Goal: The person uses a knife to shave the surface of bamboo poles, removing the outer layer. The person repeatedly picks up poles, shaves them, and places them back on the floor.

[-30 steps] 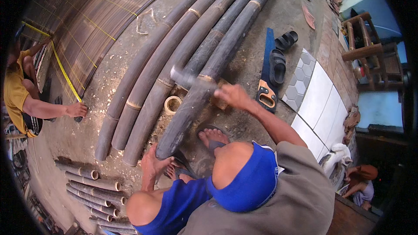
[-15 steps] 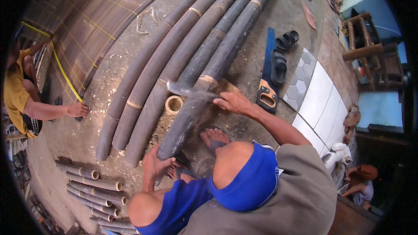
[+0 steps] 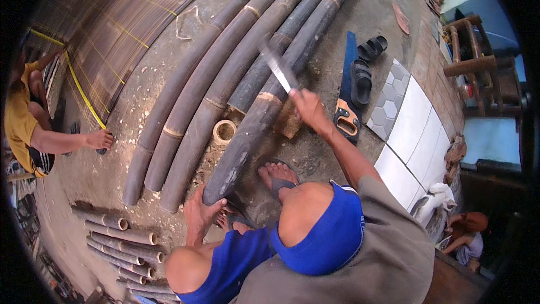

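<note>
My left hand (image 3: 198, 214) grips the near end of a dark bamboo pole (image 3: 244, 141), fingers wrapped round its cut end. A knife (image 3: 279, 73) is closed in my right hand (image 3: 309, 110); its metal blade, smeared by motion, is raised over the pole, pointing up and left. Just below it, a pale band (image 3: 270, 98) shows at a node of the pole. Beneath the pole, a wooden block (image 3: 290, 126) is partly hidden. A short bamboo ring (image 3: 217, 133) stands on the ground left of the pole.
Several long bamboo poles (image 3: 185, 101) lie alongside, with short cut lengths (image 3: 121, 236) at lower left. A handsaw (image 3: 347, 118) and black sandals (image 3: 360, 81) lie right. At far left, another person's hand (image 3: 99, 139) holds a yellow measuring tape (image 3: 83, 97) by a slatted mat.
My right hand has risen and moved right, swinging the knife from lying across the pole to an upward slant. My left hand keeps its hold on the pole's end.
</note>
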### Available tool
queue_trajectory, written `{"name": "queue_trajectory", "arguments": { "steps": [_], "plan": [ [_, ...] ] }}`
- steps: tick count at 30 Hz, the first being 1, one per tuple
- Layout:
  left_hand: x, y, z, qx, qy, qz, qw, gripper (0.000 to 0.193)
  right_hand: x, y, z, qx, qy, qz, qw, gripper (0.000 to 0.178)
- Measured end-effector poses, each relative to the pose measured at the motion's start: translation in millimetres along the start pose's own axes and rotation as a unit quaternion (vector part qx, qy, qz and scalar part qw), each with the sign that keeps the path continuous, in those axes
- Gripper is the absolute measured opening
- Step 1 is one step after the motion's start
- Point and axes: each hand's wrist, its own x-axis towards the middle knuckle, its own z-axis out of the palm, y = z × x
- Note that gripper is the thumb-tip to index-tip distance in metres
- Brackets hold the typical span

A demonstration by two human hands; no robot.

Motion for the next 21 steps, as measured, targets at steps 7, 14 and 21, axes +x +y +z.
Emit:
{"name": "queue_trajectory", "arguments": {
  "steps": [7,14,21],
  "plan": [
    [2.8,4.9,-3.1,-0.031,-0.018,-0.010,0.999,0.081,25.2,-13.5,-24.1,-0.003,-0.025,0.028,0.999,0.054],
    [8.5,7.4,-10.1,-0.067,-0.043,-0.017,0.997,0.080,-8.9,-18.0,-10.0,-0.123,-0.111,-0.103,0.981,0.060],
    [10.3,-2.9,-16.7,-0.084,-0.070,-0.034,0.993,0.081,-25.7,-4.8,8.5,-0.165,-0.128,-0.233,0.950,0.058]
  ]
}}
